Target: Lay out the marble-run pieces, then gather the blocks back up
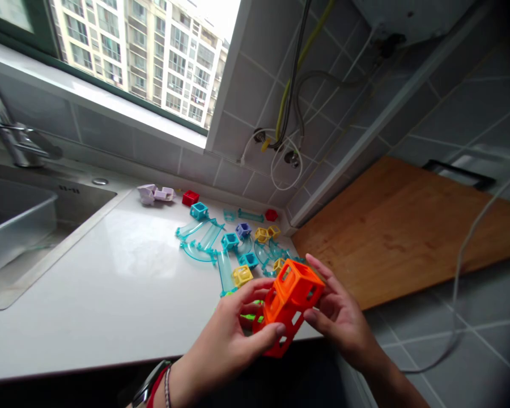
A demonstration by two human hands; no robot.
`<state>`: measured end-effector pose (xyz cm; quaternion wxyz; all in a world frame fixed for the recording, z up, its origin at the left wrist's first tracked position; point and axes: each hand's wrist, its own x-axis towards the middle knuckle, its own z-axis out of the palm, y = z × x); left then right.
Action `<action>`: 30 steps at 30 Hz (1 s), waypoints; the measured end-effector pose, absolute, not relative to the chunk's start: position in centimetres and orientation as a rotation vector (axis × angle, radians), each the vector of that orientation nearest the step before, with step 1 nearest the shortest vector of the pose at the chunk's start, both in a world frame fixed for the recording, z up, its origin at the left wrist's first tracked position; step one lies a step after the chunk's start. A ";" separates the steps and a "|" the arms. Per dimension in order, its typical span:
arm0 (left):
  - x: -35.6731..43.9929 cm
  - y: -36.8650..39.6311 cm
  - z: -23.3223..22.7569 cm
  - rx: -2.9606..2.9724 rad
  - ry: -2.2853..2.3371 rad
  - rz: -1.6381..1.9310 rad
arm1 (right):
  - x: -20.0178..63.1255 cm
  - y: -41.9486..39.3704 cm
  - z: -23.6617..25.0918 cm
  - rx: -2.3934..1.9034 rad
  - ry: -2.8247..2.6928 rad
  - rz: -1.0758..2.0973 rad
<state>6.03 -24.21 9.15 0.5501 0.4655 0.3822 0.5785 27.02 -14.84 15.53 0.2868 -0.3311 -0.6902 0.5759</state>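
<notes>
At the front edge of a white kitchen counter (pixel 110 283), seen from my head camera, both hands close around an orange block assembly (pixel 291 303) of open-sided cubes, held just above the counter's rim. My left hand (pixel 229 340) pinches its lower left with thumb and fingers curled; my right hand (pixel 340 314) cups the right side, fingers pressed to the top cube. By my judgement, the build is only started: two or three orange cubes are joined, while teal track pieces (pixel 204 241) and loose small cubes (pixel 242 276) in yellow, teal, purple and red lie unused beyond. A sink (pixel 17 226) sits at left, a wooden board (pixel 408 226) at right, under grey tiled walls (pixel 246 85) and a window (pixel 144 51).
</notes>
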 end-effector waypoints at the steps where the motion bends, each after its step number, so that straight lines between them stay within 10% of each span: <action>1: 5.7 -24.0 9.2 1.086 0.905 1.367 | 26.6 -14.3 15.8 -0.874 -1.887 1.534; 10: 2.0 -19.3 8.6 1.233 1.458 1.578 | 17.2 -1.0 17.9 -0.680 -2.003 1.226; 30: -0.5 -17.3 2.4 1.541 1.294 1.415 | -3.6 23.4 0.5 -0.896 -2.026 1.305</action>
